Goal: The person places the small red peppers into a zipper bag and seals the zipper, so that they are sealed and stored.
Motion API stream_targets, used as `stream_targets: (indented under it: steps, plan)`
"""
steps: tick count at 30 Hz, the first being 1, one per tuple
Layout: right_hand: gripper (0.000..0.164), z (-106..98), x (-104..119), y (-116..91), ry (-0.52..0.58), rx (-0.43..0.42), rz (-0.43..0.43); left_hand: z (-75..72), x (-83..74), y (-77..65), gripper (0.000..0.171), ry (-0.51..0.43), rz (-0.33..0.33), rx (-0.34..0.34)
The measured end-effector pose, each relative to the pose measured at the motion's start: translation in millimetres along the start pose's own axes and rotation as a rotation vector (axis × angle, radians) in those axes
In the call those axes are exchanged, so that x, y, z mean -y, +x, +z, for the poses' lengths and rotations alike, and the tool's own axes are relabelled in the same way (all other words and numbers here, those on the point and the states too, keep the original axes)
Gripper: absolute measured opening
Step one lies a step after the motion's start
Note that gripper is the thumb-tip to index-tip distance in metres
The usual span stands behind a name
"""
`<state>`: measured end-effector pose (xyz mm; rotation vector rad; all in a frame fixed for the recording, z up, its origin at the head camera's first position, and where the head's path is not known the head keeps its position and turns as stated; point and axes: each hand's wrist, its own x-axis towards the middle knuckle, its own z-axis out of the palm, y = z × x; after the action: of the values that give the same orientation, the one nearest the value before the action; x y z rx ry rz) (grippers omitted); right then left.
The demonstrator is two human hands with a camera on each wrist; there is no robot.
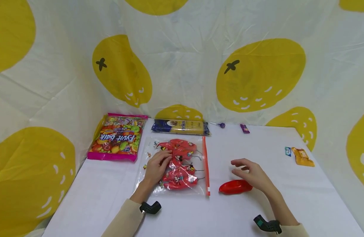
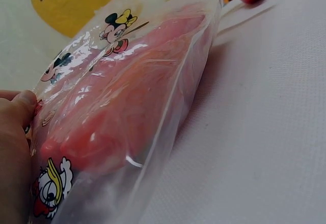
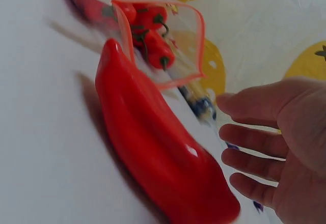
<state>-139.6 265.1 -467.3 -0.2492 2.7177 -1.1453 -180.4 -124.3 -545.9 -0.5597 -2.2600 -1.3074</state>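
A clear zip bag (image 1: 207,168) with a red slider edge and cartoon prints lies flat mid-table. Inside are several red peppers (image 1: 180,182), their stems toward the zip. My left hand (image 1: 156,167) rests on the bag's left part, fingers loosely bent over the plastic; in the left wrist view its thumb (image 2: 23,104) touches the film. One loose red pepper (image 1: 233,187) lies right of the bag. Just above its right end hovers my right hand (image 1: 253,173), holding nothing; the right wrist view shows its relaxed fingers (image 3: 254,140) apart from the pepper (image 3: 158,137).
A fruit candy bag (image 1: 118,138) lies at the back left, beside a yellow-and-blue packet (image 1: 182,127). Farther right are a lollipop (image 1: 221,125), a purple wrapped sweet (image 1: 244,128), a small blue-green packet (image 1: 288,151) and an orange wrapper (image 1: 302,157). Patterned cloth hangs behind.
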Motion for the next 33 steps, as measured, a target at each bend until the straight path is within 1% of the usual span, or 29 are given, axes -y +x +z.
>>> stream_targets:
  steps: [4,9,12,14,16,17,21,25,29,33]
  plan:
    - [0.051,-12,-11,-14,-0.006,0.065,0.008,0.4,-0.6,0.7,0.022,0.002,-0.004,-0.005]
    - [0.056,-19,-23,-26,0.0,0.159,-0.004,-0.7,-0.8,0.8,0.021,0.009,-0.014,-0.002]
    - [0.054,-21,-30,-30,-0.008,0.214,-0.016,-0.8,-0.6,0.5,0.019,0.008,-0.001,-0.01]
    - [0.05,-22,-33,-32,-0.029,0.224,-0.023,-0.4,-0.1,0.1,0.017,0.008,0.013,-0.018]
    - [0.045,-23,-35,-32,-0.059,0.207,-0.026,0.2,0.5,-0.1,0.017,0.007,0.023,-0.024]
    - [0.044,-24,-36,-32,-0.067,0.185,-0.023,0.6,0.6,0.0,0.017,0.006,0.027,-0.026]
    - [0.045,-26,-35,-28,-0.092,0.067,-0.026,1.5,0.7,0.3,0.018,-0.007,0.036,-0.029]
    - [0.049,-24,-32,-18,-0.12,-0.035,-0.042,1.5,0.6,0.8,0.018,-0.013,0.047,-0.033]
    - [0.049,-16,-27,-5,-0.126,-0.077,-0.066,1.3,0.0,1.4,0.018,-0.013,0.045,-0.03]
    - [0.049,-5,-16,7,-0.103,-0.084,-0.11,1.1,-1.5,0.9,0.018,-0.003,0.038,-0.029]
